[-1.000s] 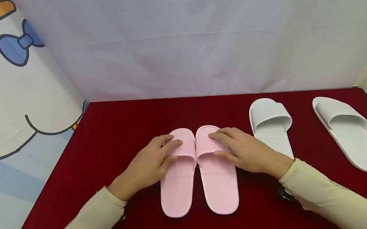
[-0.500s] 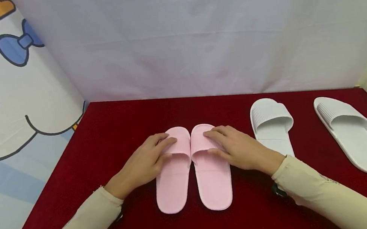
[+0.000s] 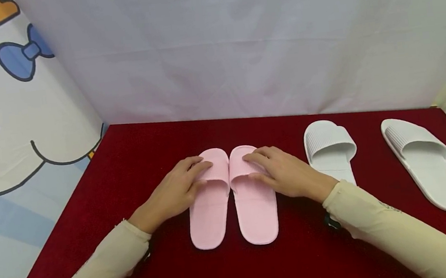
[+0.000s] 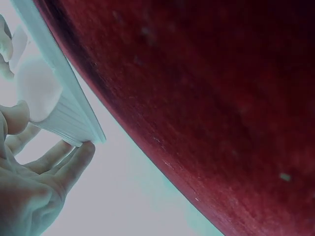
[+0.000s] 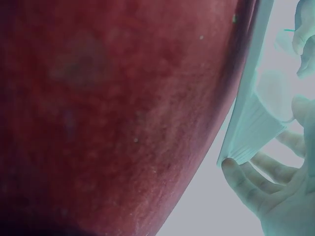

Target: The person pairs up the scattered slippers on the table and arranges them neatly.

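Two pink slippers lie side by side at mid-table in the head view, toes toward the back wall. Their straps meet in the middle while the heels splay slightly apart. My left hand (image 3: 173,190) grips the left pink slipper (image 3: 209,218) at its ribbed strap from the outer side, thumb near the strap's opening. On the other one, the right pink slipper (image 3: 257,213), my right hand (image 3: 289,172) holds the strap the same way. Both wrist views show fingertips at the toe end, around the strap (image 4: 74,120) and the sole's edge (image 5: 243,118).
A white slipper (image 3: 332,156) stands right of the pink pair, its heel partly hidden by my right forearm. Another white slipper (image 3: 433,174) lies tilted farther right. Red cloth (image 3: 153,142) covers the table, with a white curtain (image 3: 238,54) behind and a cartoon-printed one (image 3: 19,125) at left.
Both hands have slid the pink slippers together slightly left and away from me, toward the back wall. The heels sit a little closer together. The white slippers have stayed put.
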The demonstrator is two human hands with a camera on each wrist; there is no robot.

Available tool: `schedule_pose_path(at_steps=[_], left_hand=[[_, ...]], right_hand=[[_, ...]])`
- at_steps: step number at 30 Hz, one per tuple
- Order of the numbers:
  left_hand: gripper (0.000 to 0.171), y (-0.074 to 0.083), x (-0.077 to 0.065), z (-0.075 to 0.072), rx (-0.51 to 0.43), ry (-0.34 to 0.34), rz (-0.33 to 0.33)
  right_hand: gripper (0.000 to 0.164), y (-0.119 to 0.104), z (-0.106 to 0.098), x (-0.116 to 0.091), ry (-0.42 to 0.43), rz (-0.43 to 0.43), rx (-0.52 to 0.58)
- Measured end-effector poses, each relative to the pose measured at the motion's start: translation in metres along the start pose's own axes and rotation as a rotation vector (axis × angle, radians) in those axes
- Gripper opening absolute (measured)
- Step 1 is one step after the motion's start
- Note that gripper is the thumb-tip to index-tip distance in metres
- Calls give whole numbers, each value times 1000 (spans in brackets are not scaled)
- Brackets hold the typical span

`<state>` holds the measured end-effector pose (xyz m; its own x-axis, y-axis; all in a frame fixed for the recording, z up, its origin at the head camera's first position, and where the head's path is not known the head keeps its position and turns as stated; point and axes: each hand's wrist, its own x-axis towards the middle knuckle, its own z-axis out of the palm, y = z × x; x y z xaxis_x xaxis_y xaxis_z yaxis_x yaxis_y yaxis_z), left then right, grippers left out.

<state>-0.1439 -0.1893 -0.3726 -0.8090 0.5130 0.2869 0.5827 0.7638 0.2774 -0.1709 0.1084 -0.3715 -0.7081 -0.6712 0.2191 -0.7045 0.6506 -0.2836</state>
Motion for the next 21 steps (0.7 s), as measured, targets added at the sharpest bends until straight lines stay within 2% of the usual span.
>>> schedule_pose_path(at_steps=[9, 21], left_hand=[[41, -10, 8, 2, 1, -18, -21], [42, -24, 23, 0, -24, -25, -6]], right_hand=[[43, 7, 1, 13, -35, 5, 2], [44, 14, 0, 32, -67, 21, 4]])
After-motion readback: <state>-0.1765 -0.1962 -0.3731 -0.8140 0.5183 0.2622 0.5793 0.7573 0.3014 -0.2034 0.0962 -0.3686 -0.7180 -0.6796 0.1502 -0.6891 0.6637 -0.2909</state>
